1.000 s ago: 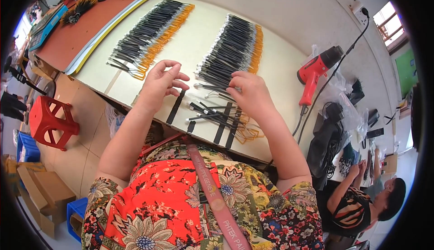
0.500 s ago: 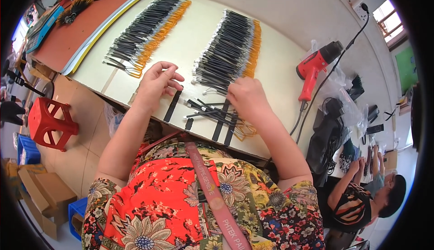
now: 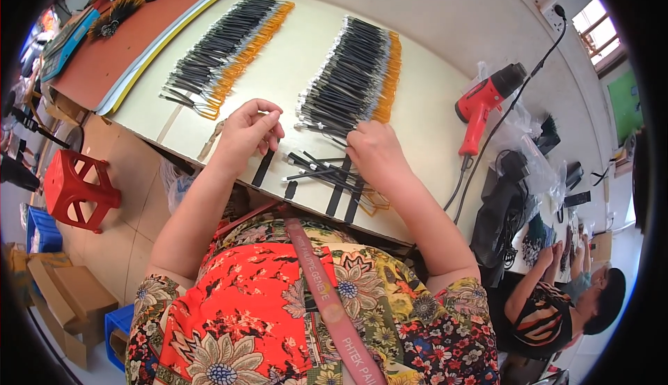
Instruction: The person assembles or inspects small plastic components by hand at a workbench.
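Note:
My left hand (image 3: 255,129) hovers over the table's near part, its fingers loosely curled in and the thumb drawn up against them; no object shows in it. At the near end of the right-hand row of short black cables (image 3: 348,72), my right hand (image 3: 376,150) has its fingers closed on a black cable (image 3: 327,129); its fingertips are partly hidden. These cables have white ends and orange wire loops. Below the right hand, several loose cables (image 3: 313,169) lie crosswise over black strips (image 3: 338,193) fixed to the table.
Another row of cables (image 3: 216,51) lies to the left. A red heat gun (image 3: 483,103) with its cord rests at the right by plastic bags. Left of the table stand a red stool (image 3: 80,189) and cardboard boxes (image 3: 69,301). Co-workers (image 3: 550,308) sit at the far right.
My left hand's fingers have drawn together from a looser spread. My right hand has shifted slightly left, and the cable at the row's near end lies closer to the row.

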Available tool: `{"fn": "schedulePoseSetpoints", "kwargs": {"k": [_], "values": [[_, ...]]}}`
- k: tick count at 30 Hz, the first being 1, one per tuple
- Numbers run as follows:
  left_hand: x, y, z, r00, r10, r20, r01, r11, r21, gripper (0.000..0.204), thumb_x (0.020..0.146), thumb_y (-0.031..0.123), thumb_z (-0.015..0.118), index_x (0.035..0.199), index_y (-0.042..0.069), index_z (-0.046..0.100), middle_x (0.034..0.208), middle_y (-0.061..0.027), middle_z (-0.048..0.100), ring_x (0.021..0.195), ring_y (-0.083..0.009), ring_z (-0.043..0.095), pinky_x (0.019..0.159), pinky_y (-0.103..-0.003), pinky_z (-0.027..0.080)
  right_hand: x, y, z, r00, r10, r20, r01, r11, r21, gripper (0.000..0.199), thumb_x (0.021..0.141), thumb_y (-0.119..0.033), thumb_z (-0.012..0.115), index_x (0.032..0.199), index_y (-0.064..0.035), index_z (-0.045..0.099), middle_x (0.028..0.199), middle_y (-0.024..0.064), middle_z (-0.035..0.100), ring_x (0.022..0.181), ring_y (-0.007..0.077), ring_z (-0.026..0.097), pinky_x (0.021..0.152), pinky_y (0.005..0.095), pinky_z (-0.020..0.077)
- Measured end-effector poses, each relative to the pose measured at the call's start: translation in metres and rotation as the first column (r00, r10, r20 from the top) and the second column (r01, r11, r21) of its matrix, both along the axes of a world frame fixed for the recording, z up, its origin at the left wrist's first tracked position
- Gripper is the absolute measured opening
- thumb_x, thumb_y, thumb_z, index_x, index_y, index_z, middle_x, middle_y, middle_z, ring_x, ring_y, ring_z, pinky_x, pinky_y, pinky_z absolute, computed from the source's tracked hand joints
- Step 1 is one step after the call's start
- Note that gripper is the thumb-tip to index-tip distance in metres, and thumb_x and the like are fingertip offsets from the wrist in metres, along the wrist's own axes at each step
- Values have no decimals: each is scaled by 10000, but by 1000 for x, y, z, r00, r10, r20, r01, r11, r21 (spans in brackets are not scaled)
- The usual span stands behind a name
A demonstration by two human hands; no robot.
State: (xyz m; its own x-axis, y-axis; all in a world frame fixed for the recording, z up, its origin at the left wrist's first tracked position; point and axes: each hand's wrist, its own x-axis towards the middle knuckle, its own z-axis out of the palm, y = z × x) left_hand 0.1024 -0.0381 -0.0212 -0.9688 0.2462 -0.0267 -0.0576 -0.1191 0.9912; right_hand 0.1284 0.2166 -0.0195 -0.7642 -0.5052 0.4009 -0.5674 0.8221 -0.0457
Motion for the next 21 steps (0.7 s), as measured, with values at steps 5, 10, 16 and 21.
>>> {"fn": "schedulePoseSetpoints", "kwargs": {"k": [5, 10, 16, 21], "values": [[7, 10, 12, 995, -79, -54, 67, 978, -199, 225, 876, 160, 601, 1064, 47, 550, 743, -32, 602, 526, -52, 530, 435, -168, 373, 11, -4, 34, 998, 20, -56, -24, 997, -74, 50, 721, -59, 602, 701, -71, 558, 733, 69, 556, 775, 252, 542, 715, 365, 403], [13, 33, 21, 969, -126, -213, 58, 952, -299, 279, 833, 113, 661, 1070, 25, 542, 787, -27, 601, 595, -42, 526, 511, -185, 436, 17, -14, 47, 998, 11, -64, -11, 1000, -7, 89, 732, -68, 617, 713, -71, 530, 655, 51, 562, 701, 241, 567, 714, 361, 397], [11, 35, 30, 977, -153, -146, 115, 964, -241, 152, 870, 79, 596, 991, -2, 553, 857, -46, 633, 716, -79, 620, 510, -181, 447, 20, -15, 53, 999, 24, 36, -20, 993, -117, 94, 750, -79, 644, 791, -66, 561, 648, 85, 568, 662, 267, 563, 723, 384, 418], [10, 32, 23, 948, -134, -289, 63, 968, -244, 171, 879, 75, 573, 1030, -7, 577, 870, -49, 648, 715, -91, 638, 501, -187, 462, 15, -15, 49, 982, 188, -19, -187, 958, -215, 99, 751, -58, 631, 847, -59, 606, 688, 72, 607, 716, 247, 592, 750, 374, 407]]}}
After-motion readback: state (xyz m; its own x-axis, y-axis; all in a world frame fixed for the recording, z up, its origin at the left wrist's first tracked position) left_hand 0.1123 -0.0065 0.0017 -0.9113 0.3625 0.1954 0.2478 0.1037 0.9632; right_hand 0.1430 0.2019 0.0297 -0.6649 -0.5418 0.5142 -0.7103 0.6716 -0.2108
